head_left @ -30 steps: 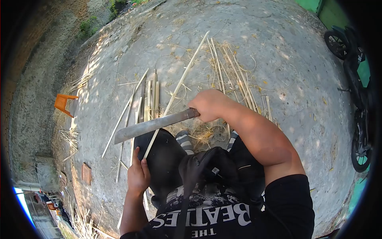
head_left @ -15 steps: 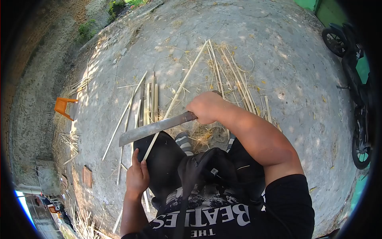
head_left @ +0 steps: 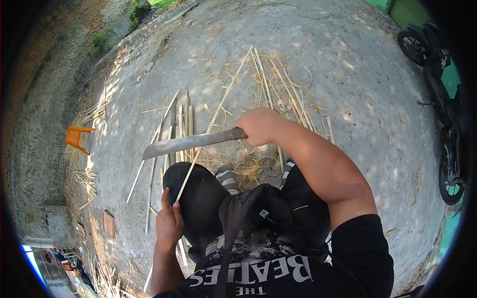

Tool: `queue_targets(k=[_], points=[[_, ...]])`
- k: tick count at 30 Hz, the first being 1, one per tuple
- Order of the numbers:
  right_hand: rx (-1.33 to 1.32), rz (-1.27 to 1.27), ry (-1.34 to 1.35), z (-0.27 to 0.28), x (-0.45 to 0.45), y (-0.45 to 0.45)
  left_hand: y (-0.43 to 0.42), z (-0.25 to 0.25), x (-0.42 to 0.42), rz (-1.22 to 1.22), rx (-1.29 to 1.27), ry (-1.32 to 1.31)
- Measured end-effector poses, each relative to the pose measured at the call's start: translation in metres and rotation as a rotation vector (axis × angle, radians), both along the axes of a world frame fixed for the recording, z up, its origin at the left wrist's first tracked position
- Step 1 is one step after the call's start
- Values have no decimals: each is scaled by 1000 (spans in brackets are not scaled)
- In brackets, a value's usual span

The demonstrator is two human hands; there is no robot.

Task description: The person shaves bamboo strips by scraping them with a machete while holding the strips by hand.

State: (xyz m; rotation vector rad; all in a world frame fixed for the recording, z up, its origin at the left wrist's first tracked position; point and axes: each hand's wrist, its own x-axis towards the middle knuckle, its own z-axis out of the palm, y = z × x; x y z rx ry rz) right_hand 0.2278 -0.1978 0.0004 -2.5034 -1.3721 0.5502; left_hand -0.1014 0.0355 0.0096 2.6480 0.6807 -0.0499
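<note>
My right hand is wrapped round the handle of a machete. Its broad, dull blade points left and crosses over a long pale strip of bamboo; whether blade and strip touch, I cannot tell. The strip slants from beside my left knee up to the far end on the ground. At its near end my left hand pinches it between thumb and fingers, next to my black trouser leg.
Several bamboo strips lie on the concrete to the left, more among shavings ahead. An orange stool and a brick are at left. A motorcycle stands along the right edge.
The machete has swung upward and forward, away from my left hand, its blade now more level. My left hand still holds the near end of the strip.
</note>
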Motion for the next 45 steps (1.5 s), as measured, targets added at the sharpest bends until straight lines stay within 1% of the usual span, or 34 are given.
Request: queue_targets(k=[3,6,8,9,12,15,18,21,24,27,30,31,33,34,38,42,45], points=[[-22,127,-104,3,-14,12,-2,2,0,7,34,23],[-54,-32,-56,3,21,-2,4,-4,-10,-7,57,-10],[-57,-191,9,-7,47,-19,2,-3,-4,-1,71,22],[-58,-268,47,-4,49,-21,1,-2,-4,4,78,44],[-75,-337,-12,-1,38,-20,5,5,1,-22,36,47],[-17,-260,-9,-3,31,-21,-6,20,8,-18,19,118],[-89,-86,55,8,10,-10,-9,18,12,24,-18,94],[-52,106,-61,4,-15,9,-7,14,9,-41,47,70],[-63,133,-78,6,-7,10,8,7,1,14,18,142],[-78,-220,-23,-2,40,-17,13,6,-16,22,16,143],[-139,-304,-17,-13,50,-27,-4,8,-10,32,-60,70],[-159,-309,-11,-6,44,-25,0,6,-10,15,4,72],[-198,-340,-1,9,32,-25,2,13,-9,31,16,129],[-198,-317,-11,11,29,-27,1,16,-12,40,20,166],[-174,-241,-35,15,22,-27,6,10,-32,-67,26,176],[-114,-205,-2,15,19,-19,0,5,-39,-45,6,119],[-55,-117,56,9,8,-7,-1,0,-40,-42,8,89]])
